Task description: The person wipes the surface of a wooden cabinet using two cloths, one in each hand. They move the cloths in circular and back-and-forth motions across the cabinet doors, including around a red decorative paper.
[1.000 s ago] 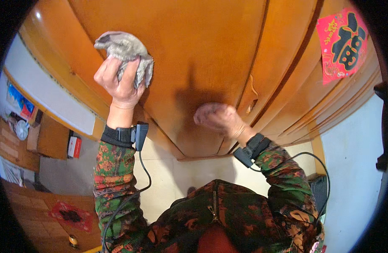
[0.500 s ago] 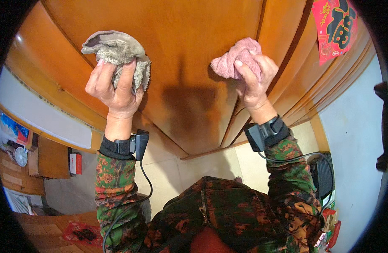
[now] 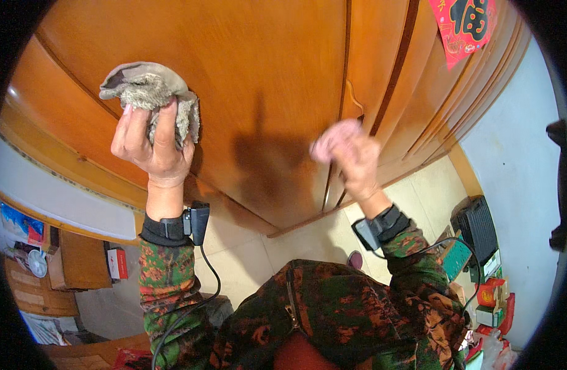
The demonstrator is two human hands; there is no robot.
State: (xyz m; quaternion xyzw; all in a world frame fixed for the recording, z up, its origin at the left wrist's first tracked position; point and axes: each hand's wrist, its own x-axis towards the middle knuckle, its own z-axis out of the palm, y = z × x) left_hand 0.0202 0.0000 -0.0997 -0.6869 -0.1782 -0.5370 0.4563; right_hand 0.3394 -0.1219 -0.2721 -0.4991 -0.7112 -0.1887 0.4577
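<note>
My left hand grips a bunched grey cleaning cloth, its fingers curled over the fluffy side, in front of an orange-brown wooden door panel. Whether the cloth presses on the wood or hovers just off it I cannot tell. Lower and to the right, my right hand is closed round a crumpled pink cloth. Motion smears this hand and its cloth. It is near the panel's right-hand seam. Both wrists wear black straps with a small device and a cable.
A red paper decoration hangs on the wood at upper right. Pale tiles cover the floor below. At lower right, a black case and several boxes stand against the pale blue wall. Brown wooden furniture occupies the lower left.
My right hand has moved down with the pink cloth. The left hand has shifted slightly left and down with the grey cloth. The view has turned a little toward the lower right.
</note>
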